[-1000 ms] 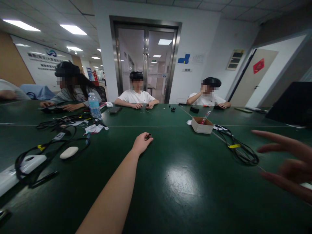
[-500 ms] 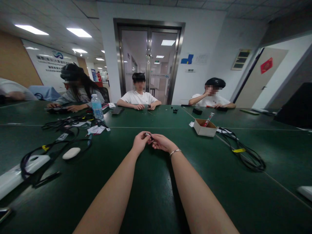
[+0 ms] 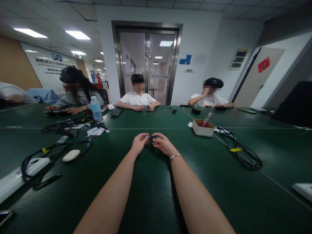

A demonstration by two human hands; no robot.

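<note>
Over the green table (image 3: 151,182), a small black piece (image 3: 152,137) with a silvery part at its left end is held between my two hands. The fingers of my left hand (image 3: 139,143) pinch the silvery end. My right hand (image 3: 163,143), with a bangle (image 3: 175,157) on the wrist, pinches the black end between thumb and fingers. Fingertips cover much of the piece, and it is too small to tell its kind. Both hands are close together, just above the tabletop.
Left lie black cables (image 3: 65,125), a white mouse (image 3: 71,155), a power strip (image 3: 24,175) and a water bottle (image 3: 96,110). An open cardboard box (image 3: 203,130) and a coiled cable (image 3: 243,156) are right. Several people sit across the table, one person (image 3: 138,97) directly opposite.
My hands have drawn slightly apart, so more of the black piece shows between them, now lying more level. The view has shifted a little.
</note>
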